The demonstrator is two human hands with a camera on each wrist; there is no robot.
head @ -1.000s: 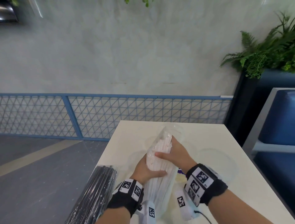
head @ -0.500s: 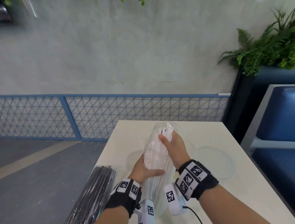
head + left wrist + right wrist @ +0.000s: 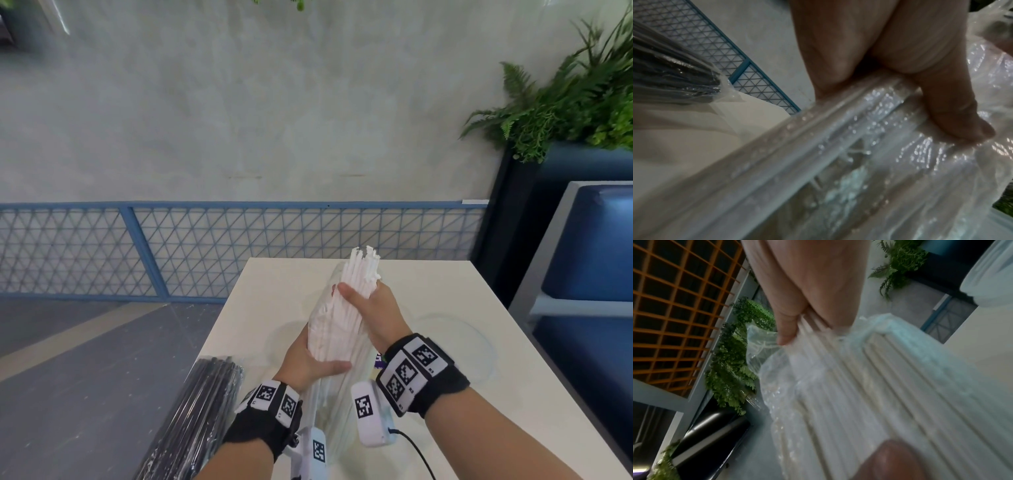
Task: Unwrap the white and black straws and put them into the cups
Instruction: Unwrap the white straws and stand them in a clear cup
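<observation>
Since a second ago the right hand [image 3: 375, 315] has slid farther up the bundle of white straws [image 3: 346, 308], and their tips now stand clear of the mouth of the clear plastic wrapper [image 3: 325, 404]. Its thumb and fingers are curled round the bare straws near the top, while the left hand [image 3: 308, 359] grips the wrapper and the straws inside it lower down, thumb pressed across the film. Both hold the bundle tilted above the white table [image 3: 479, 342], away from the person. The black straws [image 3: 202, 411] lie sealed in their own wrapper at the table's near-left edge, untouched. Two clear cups seem to stand on the table, but they are too faint to place. Loose straws are the likely risk: if the right hand's hold slackens as the film strips away, the outer ones could fan out and spill, and film clinging to the straws could drag some back.
</observation>
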